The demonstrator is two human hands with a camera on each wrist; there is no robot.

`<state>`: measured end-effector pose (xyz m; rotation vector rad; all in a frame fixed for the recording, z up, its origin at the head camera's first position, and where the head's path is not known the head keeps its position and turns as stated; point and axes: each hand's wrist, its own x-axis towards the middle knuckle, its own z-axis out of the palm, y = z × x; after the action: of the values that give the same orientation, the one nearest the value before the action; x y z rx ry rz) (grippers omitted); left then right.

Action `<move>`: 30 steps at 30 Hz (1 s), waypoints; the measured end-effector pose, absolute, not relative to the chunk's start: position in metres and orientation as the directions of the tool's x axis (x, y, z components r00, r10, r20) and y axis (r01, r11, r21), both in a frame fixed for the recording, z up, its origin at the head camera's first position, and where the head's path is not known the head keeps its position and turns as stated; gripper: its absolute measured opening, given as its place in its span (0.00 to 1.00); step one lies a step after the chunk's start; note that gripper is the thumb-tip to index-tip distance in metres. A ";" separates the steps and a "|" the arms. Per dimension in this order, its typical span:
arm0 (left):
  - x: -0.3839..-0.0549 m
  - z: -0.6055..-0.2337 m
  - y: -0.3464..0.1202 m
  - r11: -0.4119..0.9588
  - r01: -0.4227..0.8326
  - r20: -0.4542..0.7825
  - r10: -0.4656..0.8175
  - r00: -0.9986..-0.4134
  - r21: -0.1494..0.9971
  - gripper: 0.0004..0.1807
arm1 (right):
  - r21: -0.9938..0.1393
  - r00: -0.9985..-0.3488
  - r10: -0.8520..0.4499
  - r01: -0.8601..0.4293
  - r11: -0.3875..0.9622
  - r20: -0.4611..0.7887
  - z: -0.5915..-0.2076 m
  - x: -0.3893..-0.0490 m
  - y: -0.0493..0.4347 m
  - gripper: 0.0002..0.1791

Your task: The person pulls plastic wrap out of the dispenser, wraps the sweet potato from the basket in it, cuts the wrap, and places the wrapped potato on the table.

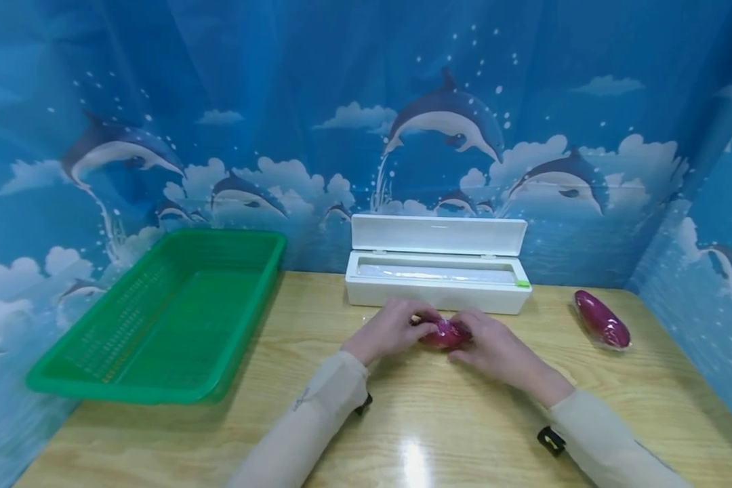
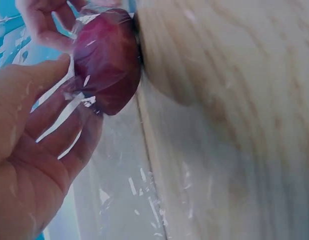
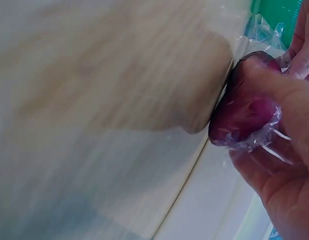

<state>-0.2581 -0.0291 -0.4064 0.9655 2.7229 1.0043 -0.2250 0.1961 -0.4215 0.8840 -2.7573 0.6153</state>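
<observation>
A purple sweet potato (image 1: 445, 333) in clear cling film lies on the wooden table (image 1: 415, 420), held between both hands. My left hand (image 1: 392, 330) grips its left end, with film stretched over the fingers (image 2: 59, 125) and the potato (image 2: 107, 62) against them. My right hand (image 1: 488, 342) grips the right end, the thumb (image 3: 279, 87) pressing on the wrapped potato (image 3: 242, 112). Just behind the hands stands a white cling-film dispenser box (image 1: 436, 271) with its lid up.
A green plastic basket (image 1: 158, 318) sits at the left of the table. A second wrapped purple sweet potato (image 1: 600, 320) lies at the right. Blue dolphin-print curtain surrounds the table on three sides.
</observation>
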 end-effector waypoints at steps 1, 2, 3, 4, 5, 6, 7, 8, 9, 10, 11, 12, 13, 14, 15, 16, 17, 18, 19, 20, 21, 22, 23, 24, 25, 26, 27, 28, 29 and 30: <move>-0.258 -0.406 -0.031 0.573 0.536 0.131 0.598 -0.791 0.620 0.13 | -0.314 -0.806 -0.517 -0.590 0.744 0.288 -0.422 -0.226 0.195 0.28; -0.258 -0.405 -0.034 0.564 0.542 0.129 0.609 -0.783 0.623 0.14 | -0.311 -0.810 -0.516 -0.584 0.750 0.279 -0.422 -0.228 0.194 0.28; -0.258 -0.404 -0.037 0.558 0.537 0.119 0.615 -0.779 0.632 0.15 | -0.329 -0.819 -0.511 -0.573 0.751 0.261 -0.421 -0.228 0.193 0.29; -0.257 -0.403 -0.041 0.558 0.527 0.104 0.616 -0.780 0.641 0.16 | -0.359 -0.828 -0.508 -0.561 0.746 0.237 -0.420 -0.229 0.193 0.29; -0.256 -0.402 -0.045 0.563 0.518 0.090 0.616 -0.782 0.643 0.18 | -0.394 -0.837 -0.506 -0.544 0.740 0.206 -0.420 -0.230 0.193 0.29; -0.255 -0.400 -0.050 0.574 0.506 0.072 0.613 -0.787 0.643 0.20 | -0.430 -0.847 -0.503 -0.523 0.736 0.170 -0.418 -0.230 0.194 0.29; -0.253 -0.399 -0.055 0.587 0.490 0.051 0.606 -0.793 0.645 0.22 | -0.460 -0.857 -0.498 -0.499 0.734 0.134 -0.417 -0.229 0.196 0.29; -0.251 -0.398 -0.060 0.606 0.479 0.034 0.597 -0.801 0.635 0.24 | -0.482 -0.865 -0.493 -0.472 0.738 0.093 -0.415 -0.229 0.197 0.28; -0.250 -0.397 -0.065 0.623 0.471 0.020 0.590 -0.807 0.624 0.25 | -0.496 -0.871 -0.489 -0.449 0.743 0.056 -0.413 -0.228 0.199 0.27; -0.249 -0.397 -0.069 0.641 0.473 0.014 0.585 -0.811 0.604 0.26 | -0.495 -0.872 -0.489 -0.438 0.751 0.030 -0.412 -0.228 0.201 0.26; -0.248 -0.396 -0.072 0.658 0.483 0.013 0.584 -0.812 0.577 0.26 | -0.480 -0.875 -0.484 -0.428 0.765 0.009 -0.410 -0.227 0.203 0.25; -0.248 -0.397 -0.075 0.676 0.495 0.015 0.583 -0.813 0.546 0.24 | -0.466 -0.876 -0.483 -0.425 0.776 -0.005 -0.409 -0.226 0.204 0.25; -0.247 -0.397 -0.077 0.693 0.508 0.020 0.582 -0.813 0.511 0.23 | -0.454 -0.877 -0.480 -0.421 0.785 -0.017 -0.407 -0.226 0.205 0.25; -0.247 -0.398 -0.078 0.711 0.523 0.031 0.580 -0.814 0.470 0.21 | -0.444 -0.875 -0.483 -0.425 0.789 -0.022 -0.405 -0.225 0.204 0.26; -0.246 -0.399 -0.079 0.728 0.531 0.039 0.574 -0.818 0.433 0.18 | -0.439 -0.874 -0.486 -0.428 0.790 -0.022 -0.404 -0.224 0.203 0.26; -0.246 -0.400 -0.079 0.746 0.535 0.049 0.565 -0.824 0.397 0.16 | -0.425 -0.870 -0.492 -0.441 0.791 -0.013 -0.402 -0.223 0.201 0.27; -0.245 -0.401 -0.078 0.761 0.536 0.059 0.556 -0.829 0.365 0.14 | -0.415 -0.869 -0.496 -0.449 0.792 -0.006 -0.401 -0.222 0.199 0.27; -0.245 -0.402 -0.078 0.774 0.535 0.069 0.546 -0.835 0.339 0.13 | -0.412 -0.865 -0.502 -0.457 0.789 -0.002 -0.400 -0.221 0.197 0.28; -0.244 -0.403 -0.078 0.785 0.530 0.079 0.536 -0.841 0.320 0.12 | -0.405 -0.863 -0.506 -0.461 0.790 -0.004 -0.399 -0.220 0.195 0.28; -0.244 -0.404 -0.077 0.795 0.525 0.088 0.526 -0.846 0.304 0.11 | -0.397 -0.861 -0.509 -0.464 0.792 -0.010 -0.398 -0.219 0.192 0.30; -0.243 -0.404 -0.077 0.802 0.519 0.094 0.516 -0.851 0.294 0.11 | -0.393 -0.864 -0.502 -0.454 0.799 -0.022 -0.398 -0.218 0.189 0.31; -0.243 -0.405 -0.076 0.807 0.516 0.101 0.510 -0.854 0.288 0.11 | -0.390 -0.867 -0.498 -0.446 0.805 -0.036 -0.398 -0.218 0.187 0.33; -0.243 -0.406 -0.076 0.810 0.512 0.106 0.504 -0.857 0.286 0.11 | -0.397 -0.871 -0.488 -0.429 0.811 -0.056 -0.399 -0.218 0.185 0.34; -0.243 -0.407 -0.076 0.810 0.509 0.109 0.501 -0.859 0.290 0.11 | -0.404 -0.872 -0.485 -0.421 0.812 -0.068 -0.400 -0.218 0.184 0.36; -0.244 -0.408 -0.075 0.810 0.506 0.108 0.498 -0.860 0.295 0.11 | -0.409 -0.875 -0.478 -0.409 0.816 -0.077 -0.400 -0.218 0.182 0.37; -0.245 -0.409 -0.075 0.809 0.504 0.107 0.496 -0.862 0.305 0.11 | -0.414 -0.879 -0.470 -0.401 0.817 -0.078 -0.402 -0.218 0.181 0.37; -0.245 -0.410 -0.075 0.805 0.499 0.102 0.494 -0.863 0.322 0.11 | -0.424 -0.883 -0.465 -0.394 0.815 -0.072 -0.403 -0.218 0.181 0.36; -0.246 -0.411 -0.075 0.798 0.494 0.096 0.494 -0.864 0.344 0.11 | -0.433 -0.884 -0.463 -0.393 0.811 -0.065 -0.404 -0.218 0.181 0.36; -0.247 -0.412 -0.075 0.786 0.491 0.089 0.497 -0.863 0.375 0.12 | -0.444 -0.885 -0.463 -0.395 0.804 -0.051 -0.404 -0.218 0.180 0.35; -0.248 -0.413 -0.075 0.772 0.478 0.074 0.496 -0.865 0.418 0.13 | -0.459 -0.884 -0.465 -0.398 0.794 -0.038 -0.404 -0.218 0.180 0.34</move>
<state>-0.2478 -0.0750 -0.4132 0.8031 2.9184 0.6717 -0.2182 0.1804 -0.4044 0.7545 -3.1159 0.7420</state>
